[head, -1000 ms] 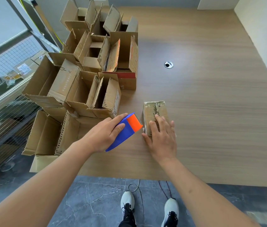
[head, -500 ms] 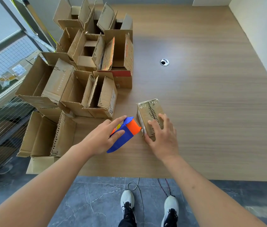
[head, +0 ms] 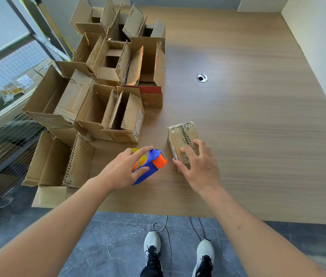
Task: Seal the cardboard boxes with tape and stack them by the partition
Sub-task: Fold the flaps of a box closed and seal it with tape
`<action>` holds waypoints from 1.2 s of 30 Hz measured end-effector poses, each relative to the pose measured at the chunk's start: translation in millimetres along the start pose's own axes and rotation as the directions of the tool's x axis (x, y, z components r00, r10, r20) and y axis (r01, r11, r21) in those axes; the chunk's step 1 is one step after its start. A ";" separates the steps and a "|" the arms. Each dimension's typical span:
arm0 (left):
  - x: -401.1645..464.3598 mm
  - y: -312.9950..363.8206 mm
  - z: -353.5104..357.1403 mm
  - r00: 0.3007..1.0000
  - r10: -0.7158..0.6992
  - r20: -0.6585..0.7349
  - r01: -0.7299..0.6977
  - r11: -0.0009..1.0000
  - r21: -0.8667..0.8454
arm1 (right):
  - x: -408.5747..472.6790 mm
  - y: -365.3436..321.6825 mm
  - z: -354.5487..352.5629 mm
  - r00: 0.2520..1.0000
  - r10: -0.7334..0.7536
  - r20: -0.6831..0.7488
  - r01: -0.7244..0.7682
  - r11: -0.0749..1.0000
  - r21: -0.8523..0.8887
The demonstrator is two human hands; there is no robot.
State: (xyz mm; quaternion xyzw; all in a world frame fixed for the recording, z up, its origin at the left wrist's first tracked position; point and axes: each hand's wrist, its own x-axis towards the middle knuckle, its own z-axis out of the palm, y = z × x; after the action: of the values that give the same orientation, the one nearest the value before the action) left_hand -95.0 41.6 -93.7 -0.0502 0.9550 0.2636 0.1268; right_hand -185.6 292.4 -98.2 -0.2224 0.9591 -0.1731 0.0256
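1. One small box (head: 182, 143) lies closed on the desk (head: 258, 136) just in front of me, tape already shining along its top seam. My right hand (head: 199, 165) rests on its near end, fingers spread and only lightly bent, pressing more than clutching.
2. My left hand (head: 124, 169) has the tape dispenser (head: 151, 164) in its grip: thumb under the blue handle, fingers curled over the top, the toothed blade and orange roller pointing at the box, just beside it but not touching.
3. I judge the step in hand to be finishing this seal. To do it well, I keep the right palm pinning the flaps flat so the box cannot slide, and bring the roller square onto the seam line, not at a slant.
4. I would run the tape past the edge and down the end wall, then tilt the blade to cut; a short tail would lift later.
5. Whether the near end is already taped, I cannot tell; my fingers hide it.
6. Many open boxes (head: 106, 108) crowd the left side of the desk, flaps up, still waiting. They sit beside the wire partition (head: 8, 120), so the sealed box wants a flat, steady base there before anything goes on top.
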 end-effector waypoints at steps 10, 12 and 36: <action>-9.8 -9.8 22.9 0.990 -0.135 0.030 0.129 0.978 0.161 | 1.6 -8.1 0.9 0.999 0.020 -0.031 -0.021 0.999 -0.035; -8.2 -7.5 29.5 0.989 -0.146 0.029 0.136 0.966 0.219 | -0.3 -6.7 -0.1 1.000 0.012 -0.022 -0.013 0.999 -0.029; 22.1 75.3 42.9 0.902 0.405 -0.150 -0.379 0.909 0.174 | -13.8 35.9 -2.6 0.975 -0.222 -0.016 0.222 0.970 0.096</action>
State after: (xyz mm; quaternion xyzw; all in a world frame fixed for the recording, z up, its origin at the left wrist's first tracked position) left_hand -119.3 127.6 -98.2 0.1282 0.9692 0.2098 -0.0137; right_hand -188.5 329.5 -108.4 -0.3263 0.9187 -0.2220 0.0146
